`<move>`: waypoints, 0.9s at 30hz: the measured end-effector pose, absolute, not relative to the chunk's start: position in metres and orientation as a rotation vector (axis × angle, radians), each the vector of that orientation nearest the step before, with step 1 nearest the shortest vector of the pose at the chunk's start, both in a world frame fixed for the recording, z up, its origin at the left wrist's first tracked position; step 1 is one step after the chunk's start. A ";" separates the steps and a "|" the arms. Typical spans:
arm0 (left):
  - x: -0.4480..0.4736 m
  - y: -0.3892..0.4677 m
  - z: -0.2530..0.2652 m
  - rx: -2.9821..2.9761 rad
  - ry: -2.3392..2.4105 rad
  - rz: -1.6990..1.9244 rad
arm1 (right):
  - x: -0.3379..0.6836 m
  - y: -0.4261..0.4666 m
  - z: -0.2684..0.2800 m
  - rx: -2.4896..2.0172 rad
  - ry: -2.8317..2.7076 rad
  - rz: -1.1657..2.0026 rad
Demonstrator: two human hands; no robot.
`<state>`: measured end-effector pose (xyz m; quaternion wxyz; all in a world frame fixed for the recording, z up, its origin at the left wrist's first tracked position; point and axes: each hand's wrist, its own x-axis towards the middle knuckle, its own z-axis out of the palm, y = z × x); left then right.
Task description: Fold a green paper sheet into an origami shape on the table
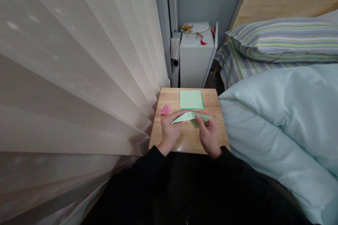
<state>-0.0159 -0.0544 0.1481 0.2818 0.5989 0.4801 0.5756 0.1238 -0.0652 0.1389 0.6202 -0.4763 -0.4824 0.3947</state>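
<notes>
A partly folded sheet of light green origami paper (184,116) is held above the small wooden table (190,146). My left hand (170,130) grips its left end, with the fingers behind the paper. On the right end, my right hand (209,134) pinches it, thumb in front. A flap of the paper hangs down beside the right thumb. Behind the hands lies a stack of square green paper (190,99), the top sheet pale and a darker green edge below. A pink folded paper piece (165,109) rests at the table's left, close to my left hand.
Pleated curtains (105,77) hang close along the left. A bed with a pale blue quilt (277,112) and a striped pillow (285,40) borders the table on the right. Beyond the table stands a white cabinet (195,59) with small items on top.
</notes>
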 end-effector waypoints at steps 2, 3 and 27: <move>-0.015 -0.056 0.150 1.589 1.248 1.521 | 0.124 -0.065 0.138 -1.109 -1.119 0.908; -0.014 -0.057 0.151 1.595 1.215 1.494 | 0.125 -0.065 0.138 -1.108 -1.121 0.915; -0.005 -0.062 0.157 1.489 1.206 1.417 | 0.122 -0.068 0.140 -1.054 -1.197 0.883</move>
